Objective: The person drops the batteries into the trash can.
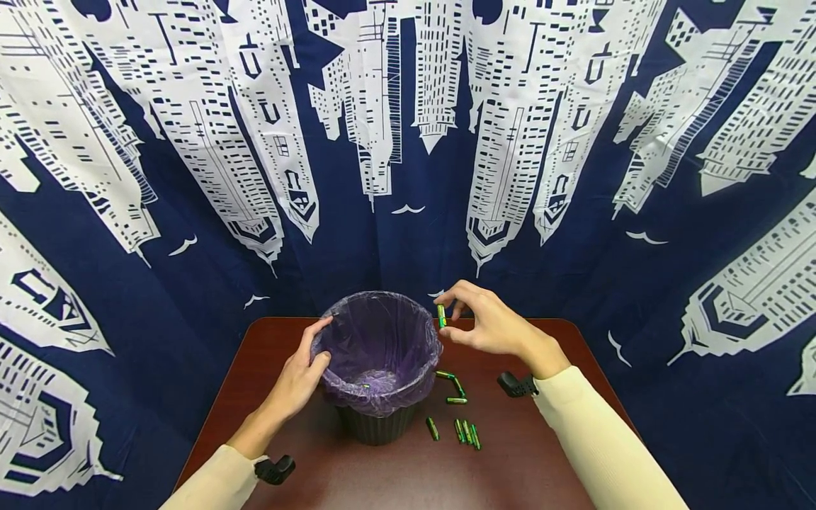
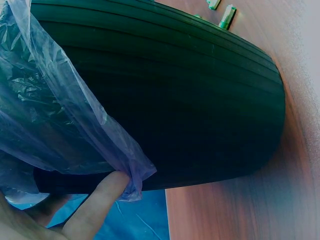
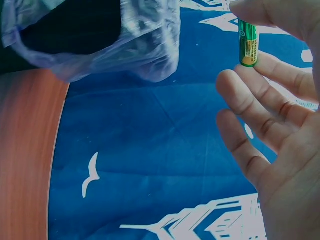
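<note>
A battery (image 1: 441, 316) is pinched by the right hand (image 1: 484, 322) between thumb and fingertip; it is held nearly upright in the air, above the table (image 1: 395, 482) and just beside the right edge of the bin (image 1: 376, 428). The bin is lined with a purple liner (image 1: 382, 405), which is folded outward over the rim. At the opposite edge, the lined rim is grasped by the left hand (image 1: 296, 372); in the left wrist view, the liner's hem is pressed by a digit against the bin's dark ribbed wall.

Seven loose batteries (image 1: 467, 431), green and gold, are laid on the table to the right of the bin. Three are arranged in a bent, bracket-like line near the bin; one is set apart, nearer the viewer; three are placed side by side. A small pale-green object (image 1: 365, 386) is seen at the bottom of the liner, too small to be identified.

Both forearms are covered by cream sleeves (image 1: 599, 432). The table is backed by a navy cloth (image 1: 395, 248), printed with white buildings and birds.
</note>
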`<state>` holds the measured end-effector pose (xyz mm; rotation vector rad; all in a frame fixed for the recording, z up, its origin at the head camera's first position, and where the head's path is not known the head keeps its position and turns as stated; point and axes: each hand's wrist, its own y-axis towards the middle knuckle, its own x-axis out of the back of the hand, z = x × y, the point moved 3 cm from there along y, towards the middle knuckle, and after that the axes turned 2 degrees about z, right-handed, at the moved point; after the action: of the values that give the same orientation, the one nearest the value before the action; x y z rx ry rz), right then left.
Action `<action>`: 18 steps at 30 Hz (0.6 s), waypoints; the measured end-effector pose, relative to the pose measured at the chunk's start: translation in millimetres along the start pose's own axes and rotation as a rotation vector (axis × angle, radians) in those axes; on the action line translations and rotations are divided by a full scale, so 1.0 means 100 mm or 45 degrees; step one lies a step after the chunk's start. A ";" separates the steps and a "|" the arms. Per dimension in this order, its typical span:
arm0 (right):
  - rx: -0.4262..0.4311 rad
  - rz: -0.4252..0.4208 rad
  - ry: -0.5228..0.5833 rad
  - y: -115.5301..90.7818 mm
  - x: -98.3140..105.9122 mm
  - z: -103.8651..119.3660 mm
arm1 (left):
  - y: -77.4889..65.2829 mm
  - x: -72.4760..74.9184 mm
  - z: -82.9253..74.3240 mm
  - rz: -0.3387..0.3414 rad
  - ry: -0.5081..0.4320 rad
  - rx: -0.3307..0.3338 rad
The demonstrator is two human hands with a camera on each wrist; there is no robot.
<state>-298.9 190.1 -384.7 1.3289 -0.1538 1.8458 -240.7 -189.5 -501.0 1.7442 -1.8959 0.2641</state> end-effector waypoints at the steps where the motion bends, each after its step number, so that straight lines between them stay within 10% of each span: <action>1: 0.000 0.009 0.002 0.03 0.00 0.02 | 0.00 0.00 0.00 -0.001 -0.001 -0.002; 18: 0.014 0.070 0.069 0.53 -0.10 0.15 | -0.01 -0.02 0.01 -0.003 0.002 -0.002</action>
<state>-322.6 142.4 -367.7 1.2929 -0.1532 1.9295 -239.6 -188.4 -502.8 1.7443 -1.8922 0.2627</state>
